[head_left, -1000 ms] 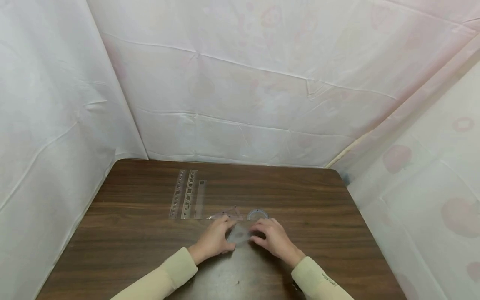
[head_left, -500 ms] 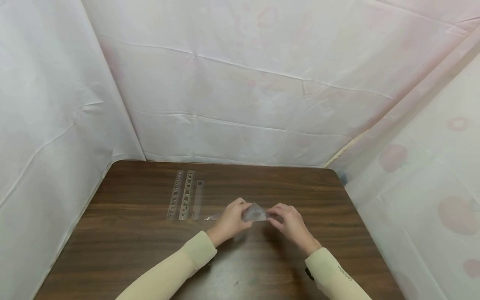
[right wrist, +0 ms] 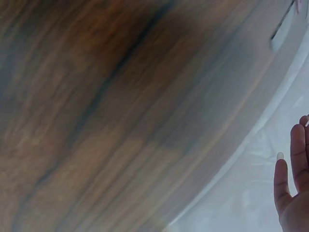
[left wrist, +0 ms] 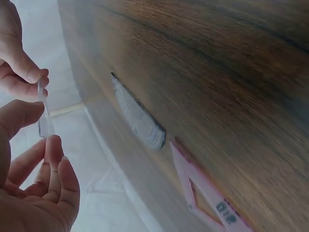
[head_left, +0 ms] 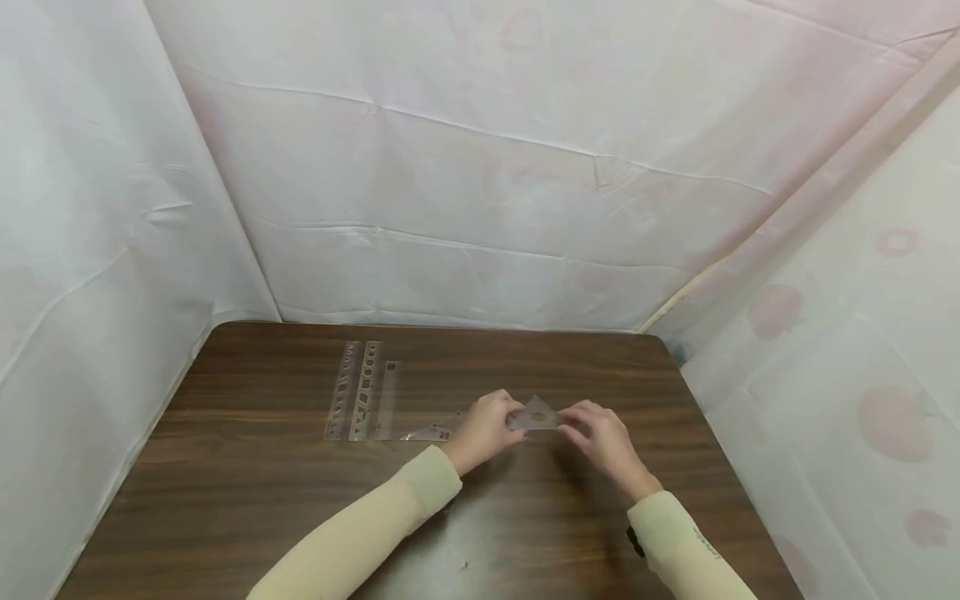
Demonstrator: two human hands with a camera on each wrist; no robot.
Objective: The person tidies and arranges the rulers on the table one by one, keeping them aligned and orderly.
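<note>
Both hands hold a clear plastic triangle set square (head_left: 537,414) upright, a little above the brown table (head_left: 247,475). My left hand (head_left: 504,419) pinches its left corner. My right hand (head_left: 576,419) pinches its right corner. In the left wrist view the triangle (left wrist: 45,121) shows edge-on between the left thumb and fingers (left wrist: 53,159), with the right fingertips (left wrist: 29,72) on its top. The right wrist view shows only some of the right hand's fingers (right wrist: 289,179) over the blurred tabletop.
Three clear stencil rulers (head_left: 363,390) lie side by side at the back left of the table. A pink-tinted triangle (head_left: 435,432) lies left of my left hand, and it (left wrist: 203,198) sits next to a clear protractor (left wrist: 140,118). White sheeting walls in the table.
Both hands have lifted the clear triangle off the table, carried it farther away and slightly right, and tipped it upright. The protractor is now hidden behind the hands in the head view.
</note>
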